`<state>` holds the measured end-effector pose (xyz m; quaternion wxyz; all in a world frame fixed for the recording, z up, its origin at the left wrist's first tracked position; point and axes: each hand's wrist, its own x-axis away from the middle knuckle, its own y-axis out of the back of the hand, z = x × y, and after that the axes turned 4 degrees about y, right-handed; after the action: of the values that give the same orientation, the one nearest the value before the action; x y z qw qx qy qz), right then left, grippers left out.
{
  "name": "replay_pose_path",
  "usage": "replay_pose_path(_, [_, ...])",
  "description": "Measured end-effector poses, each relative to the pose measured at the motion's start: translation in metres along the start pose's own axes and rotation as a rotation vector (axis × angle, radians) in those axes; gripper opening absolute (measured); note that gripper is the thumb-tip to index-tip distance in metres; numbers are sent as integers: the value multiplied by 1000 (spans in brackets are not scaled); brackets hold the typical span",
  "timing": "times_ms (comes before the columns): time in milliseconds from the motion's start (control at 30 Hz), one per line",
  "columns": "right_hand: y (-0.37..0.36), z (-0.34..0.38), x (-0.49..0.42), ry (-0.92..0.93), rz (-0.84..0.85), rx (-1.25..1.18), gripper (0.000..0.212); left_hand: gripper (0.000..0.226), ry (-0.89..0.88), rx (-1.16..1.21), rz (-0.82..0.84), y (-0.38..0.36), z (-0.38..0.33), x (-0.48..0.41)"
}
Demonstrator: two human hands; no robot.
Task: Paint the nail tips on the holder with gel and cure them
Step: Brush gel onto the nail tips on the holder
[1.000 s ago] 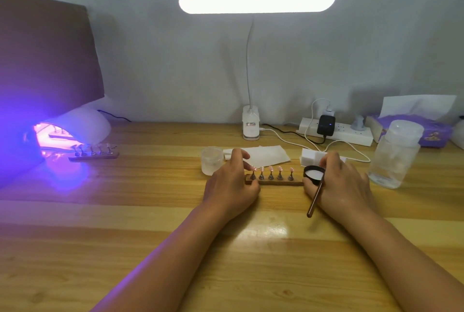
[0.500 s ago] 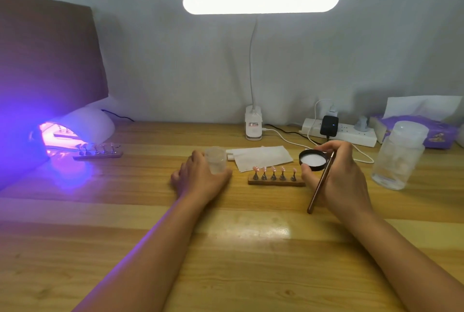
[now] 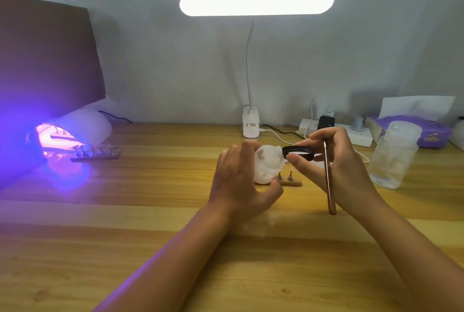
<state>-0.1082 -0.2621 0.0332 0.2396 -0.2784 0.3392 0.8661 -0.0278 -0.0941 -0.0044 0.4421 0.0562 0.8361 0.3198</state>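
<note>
A frosted cup [image 3: 267,166] is gripped by the curled fingers of the left hand [image 3: 241,186]; at 3 o'clock from it a black round piece [image 3: 298,152] (lid or shallow pot, it cannot be told) is pinched by the right hand [image 3: 339,168], where a brush [image 3: 328,181] is also held. Behind the cup the holder [image 3: 292,183] is partly hidden, two nail tips [image 3: 291,172] being seen. At 10 o'clock a second holder [image 3: 95,155] is laid before the lit curing lamp [image 3: 82,127].

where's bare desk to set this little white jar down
Widest bare wood lies between the second holder in front of the curing lamp and the left hand. The near desk around the forearms is bare too. Crowded: back right, with power strip and clear bottle, and under the hands, where the nail holder stands.
</note>
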Motion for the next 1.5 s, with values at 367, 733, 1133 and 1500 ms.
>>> replay_pose_path(367, [11,5,-3,-12,141,32,65,53,-37,-3,99,4,-3,2])
replay_pose_path(733, [7,7,-3,13,344,-159,49,42,-48,95,229,6,-15,3])
replay_pose_path(1133, [7,10,-2,-46,225,-301,56,43,231,462,268,-1,-30,2])
replay_pose_path(1500, [-3,4,10,85,162,321,51,50,-290,-218,-7,-4,-21,4])
